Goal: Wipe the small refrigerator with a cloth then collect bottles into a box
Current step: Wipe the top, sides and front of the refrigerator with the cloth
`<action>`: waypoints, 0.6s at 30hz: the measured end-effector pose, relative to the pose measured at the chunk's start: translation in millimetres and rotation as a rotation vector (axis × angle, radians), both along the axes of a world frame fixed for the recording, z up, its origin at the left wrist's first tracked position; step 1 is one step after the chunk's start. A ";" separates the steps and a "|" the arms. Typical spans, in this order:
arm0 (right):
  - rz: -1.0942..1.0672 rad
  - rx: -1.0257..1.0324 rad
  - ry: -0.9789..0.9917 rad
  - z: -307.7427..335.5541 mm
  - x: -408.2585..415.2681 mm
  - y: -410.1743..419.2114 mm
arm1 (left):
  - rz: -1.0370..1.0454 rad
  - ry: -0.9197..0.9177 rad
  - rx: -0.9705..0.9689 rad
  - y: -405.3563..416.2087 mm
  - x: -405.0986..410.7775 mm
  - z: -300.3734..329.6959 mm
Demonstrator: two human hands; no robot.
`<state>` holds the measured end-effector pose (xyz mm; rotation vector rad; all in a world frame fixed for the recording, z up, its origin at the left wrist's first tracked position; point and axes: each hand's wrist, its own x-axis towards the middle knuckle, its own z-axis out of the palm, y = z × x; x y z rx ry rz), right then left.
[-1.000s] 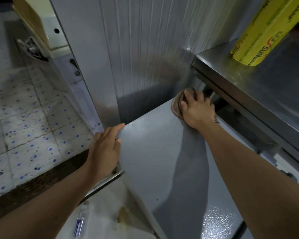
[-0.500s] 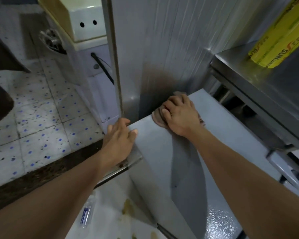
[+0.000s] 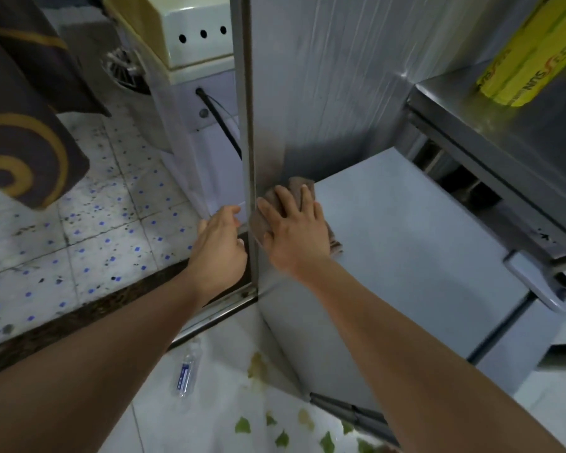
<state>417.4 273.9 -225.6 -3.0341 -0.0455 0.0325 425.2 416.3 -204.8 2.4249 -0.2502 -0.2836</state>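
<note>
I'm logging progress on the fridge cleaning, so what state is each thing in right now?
cloth: bunched, pressed flat on the refrigerator top at its far left corner.
right hand: fingers spread straight, pressing the cloth.
left hand: loosely curled beside the refrigerator's left edge, holding nothing.
small refrigerator: door closed, top bare apart from the cloth.
bottle: lying on its side on the floor, not collected.
yellow roll box: lying on the steel counter.

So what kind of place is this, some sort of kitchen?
Probably a kitchen or utility corner, likely a working one: a small refrigerator stands against a ribbed metal wall beside a stainless steel counter that holds a yellow cling film box.
</note>
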 end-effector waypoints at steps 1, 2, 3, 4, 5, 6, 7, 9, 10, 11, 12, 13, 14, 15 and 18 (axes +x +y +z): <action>0.013 0.007 -0.006 -0.2 -8.4 -1.3 | -0.008 -0.012 0.005 -2.1 -3.9 0.7; 0.023 0.012 -0.007 -0.3 -19.4 -4.2 | -0.016 -0.022 0.020 -6.2 -5.7 1.4; 0.030 0.016 -0.005 -0.1 -32.9 -8.6 | -0.021 -0.030 0.046 -10.1 -8.3 1.5; 0.035 0.025 -0.004 0.8 -48.1 -13.9 | -0.024 -0.043 0.088 -15.3 -9.5 1.6; 0.031 0.038 -0.006 2.8 -64.3 -19.7 | -0.034 -0.066 0.147 -20.5 -11.1 2.0; 0.020 0.050 -0.004 5.2 -81.2 -25.8 | -0.055 -0.092 0.198 -26.1 -13.4 1.9; 0.006 0.052 0.003 7.7 -97.8 -31.7 | -0.078 -0.119 0.216 -31.4 -17.3 1.5; -0.012 0.030 0.025 10.1 -129.2 -44.7 | -0.121 -0.172 0.163 -42.7 -29.7 2.1; -0.015 0.018 0.038 9.7 -143.7 -51.6 | -0.143 -0.205 0.124 -49.0 -36.1 2.4; -0.015 0.012 0.045 8.9 -157.2 -58.4 | -0.168 -0.231 0.106 -55.6 -42.9 3.2; -0.013 0.014 0.047 8.1 -168.8 -65.4 | -0.199 -0.248 0.108 -64.8 -47.5 3.1; -0.008 0.022 0.045 7.6 -177.5 -71.5 | -0.233 -0.257 0.123 -73.1 -51.7 2.5; 0.001 0.031 0.043 7.3 -182.7 -76.7 | -0.262 -0.261 0.139 -82.5 -53.7 2.4; 0.013 0.037 0.041 6.7 -184.4 -81.9 | -0.286 -0.259 0.159 -91.5 -55.2 1.7; 0.003 0.036 0.053 4.7 -168.9 -104.3 | -0.294 -0.259 0.201 -110.0 -54.0 -1.5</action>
